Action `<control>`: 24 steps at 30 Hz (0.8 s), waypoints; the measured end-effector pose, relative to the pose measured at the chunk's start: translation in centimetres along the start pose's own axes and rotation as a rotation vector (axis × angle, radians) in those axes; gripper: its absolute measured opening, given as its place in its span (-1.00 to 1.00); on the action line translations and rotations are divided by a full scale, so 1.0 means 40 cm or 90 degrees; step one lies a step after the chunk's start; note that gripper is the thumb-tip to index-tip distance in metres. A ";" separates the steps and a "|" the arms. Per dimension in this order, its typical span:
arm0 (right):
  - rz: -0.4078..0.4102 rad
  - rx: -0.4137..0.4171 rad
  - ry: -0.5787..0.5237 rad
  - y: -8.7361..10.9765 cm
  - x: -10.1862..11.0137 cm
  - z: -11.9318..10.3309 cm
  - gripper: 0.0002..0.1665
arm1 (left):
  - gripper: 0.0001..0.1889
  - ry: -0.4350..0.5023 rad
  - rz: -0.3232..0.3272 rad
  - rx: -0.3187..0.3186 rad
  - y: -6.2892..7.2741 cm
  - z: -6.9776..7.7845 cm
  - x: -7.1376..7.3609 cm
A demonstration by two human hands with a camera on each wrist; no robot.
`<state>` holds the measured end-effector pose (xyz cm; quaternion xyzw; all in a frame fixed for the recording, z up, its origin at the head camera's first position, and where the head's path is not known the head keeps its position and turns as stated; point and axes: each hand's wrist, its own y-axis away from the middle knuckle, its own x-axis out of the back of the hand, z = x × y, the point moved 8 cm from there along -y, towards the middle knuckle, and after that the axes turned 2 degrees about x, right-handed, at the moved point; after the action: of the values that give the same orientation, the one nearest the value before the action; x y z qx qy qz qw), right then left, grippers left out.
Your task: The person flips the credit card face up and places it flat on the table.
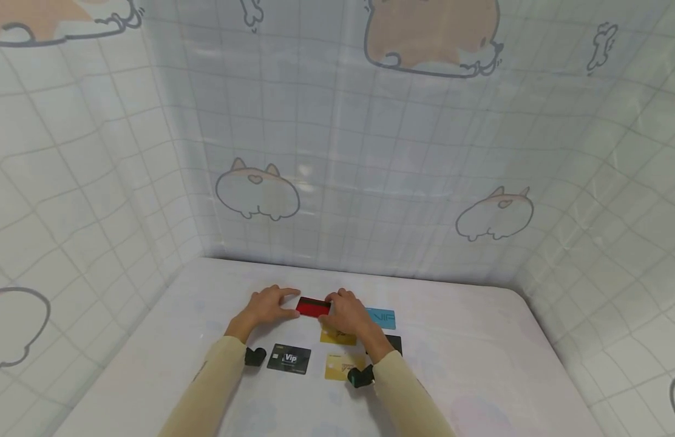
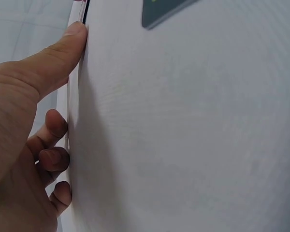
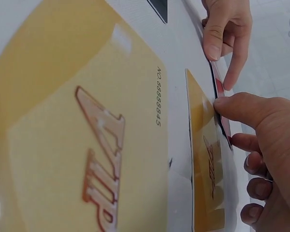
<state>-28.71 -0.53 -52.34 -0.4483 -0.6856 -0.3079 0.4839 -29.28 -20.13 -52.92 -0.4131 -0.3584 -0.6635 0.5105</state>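
A red card (image 1: 312,307) with a dark stripe lies at the back of the group of cards, between the two hands. My right hand (image 1: 348,312) pinches its right end between thumb and index finger. At its left end is my left hand (image 1: 269,305), thumb by the near corner and straight index finger just past the far corner. In the left wrist view, the other fingers (image 2: 55,158) of the left hand curl loosely. The right wrist view shows the red card (image 3: 220,89) nearly edge-on beside a yellow card (image 3: 203,159).
Other cards lie on the white table (image 1: 479,352): a black VIP card (image 1: 289,359), a nearer yellow card (image 1: 337,366), a blue card (image 1: 385,318), and a black card (image 1: 394,344) partly behind the right wrist. A patterned curtain (image 1: 370,182) encloses the back and sides.
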 end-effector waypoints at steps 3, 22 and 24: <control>0.000 0.002 -0.006 0.002 -0.002 0.000 -0.36 | -0.34 -0.004 -0.007 0.003 -0.003 -0.001 -0.003; 0.021 -0.003 0.062 0.011 0.011 0.003 -0.34 | -0.41 -0.010 0.000 0.002 -0.008 0.004 -0.007; 0.024 -0.005 0.070 0.011 0.017 0.000 -0.37 | -0.41 -0.009 0.003 0.002 -0.009 0.005 -0.006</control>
<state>-28.39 -0.13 -51.70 -0.4456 -0.6482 -0.3254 0.5248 -29.56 -19.80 -53.07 -0.4177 -0.3622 -0.6586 0.5106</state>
